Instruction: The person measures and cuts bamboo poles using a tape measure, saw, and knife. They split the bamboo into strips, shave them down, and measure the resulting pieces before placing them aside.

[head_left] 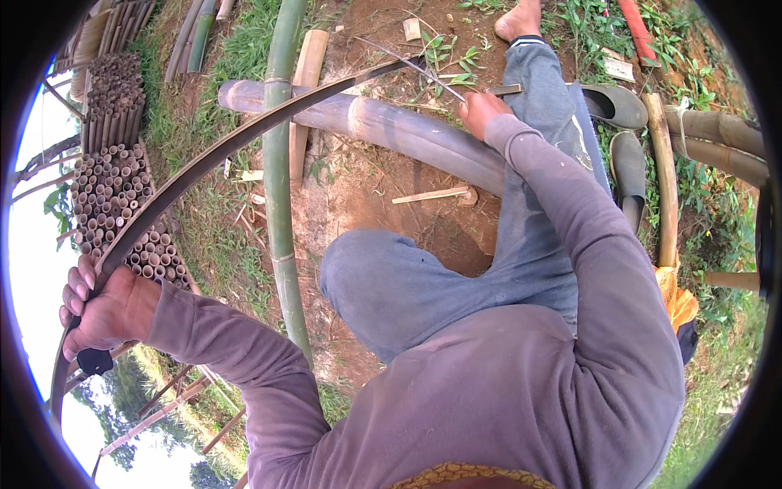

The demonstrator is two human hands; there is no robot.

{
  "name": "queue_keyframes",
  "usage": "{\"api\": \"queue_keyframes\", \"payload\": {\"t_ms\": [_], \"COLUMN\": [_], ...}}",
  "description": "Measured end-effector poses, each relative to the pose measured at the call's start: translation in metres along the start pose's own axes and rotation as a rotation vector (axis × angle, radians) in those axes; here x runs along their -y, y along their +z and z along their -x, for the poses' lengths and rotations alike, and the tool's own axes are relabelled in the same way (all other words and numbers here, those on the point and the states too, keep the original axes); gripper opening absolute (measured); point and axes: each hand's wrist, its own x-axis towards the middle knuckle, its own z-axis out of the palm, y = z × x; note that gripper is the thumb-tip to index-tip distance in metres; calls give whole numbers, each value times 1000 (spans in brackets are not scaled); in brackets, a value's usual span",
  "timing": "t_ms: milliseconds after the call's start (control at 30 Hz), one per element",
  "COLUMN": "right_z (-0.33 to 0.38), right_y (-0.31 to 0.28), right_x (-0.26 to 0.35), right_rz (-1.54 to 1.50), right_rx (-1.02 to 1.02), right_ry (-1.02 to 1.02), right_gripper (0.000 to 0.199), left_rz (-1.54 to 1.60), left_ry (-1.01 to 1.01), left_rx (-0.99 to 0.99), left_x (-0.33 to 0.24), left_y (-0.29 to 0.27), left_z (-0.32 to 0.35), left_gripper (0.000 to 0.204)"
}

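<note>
My left hand [114, 301] is closed around a long, dark bamboo strip [220, 153] that bows up and away to the right. Its far end reaches the thin, blade-like front of a narrow knife [444, 85]. My right hand [485, 114] is wrapped around that knife, and a short brown end pokes out beside the fist; the exact grip is partly hidden by the fingers. Beneath the strip lies a thick grey-green bamboo pole [407, 138], running to my outstretched leg. A green bamboo pole [281, 171] crosses it upright in the view.
Stacked bamboo tubes [122, 196] stand at the left. A wooden stick with a knobbed end [432, 196] lies on bare soil between my legs. Grey slip-on shoes [627, 171] rest beside a wooden pole [661, 179] at the right. A pale split bamboo piece [309, 65] lies near the green pole.
</note>
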Motion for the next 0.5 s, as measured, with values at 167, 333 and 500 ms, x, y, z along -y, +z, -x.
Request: {"api": "queue_keyframes", "payload": {"t_ms": [167, 333, 500], "right_z": [-15, 29, 0], "right_y": [4, -18, 2], "right_x": [-8, 39, 10], "right_rz": [29, 11, -5], "right_rx": [32, -2, -46], "right_ry": [41, -134, -52], "right_gripper": [35, 34, 32], "left_rz": [-113, -272, -370], "left_ry": [57, 129, 136], "left_rx": [-88, -176, -254], "left_x": [3, 1, 5], "left_y": [-4, -8, -11], "left_z": [-3, 2, -1], "left_gripper": [74, 71, 71]}}
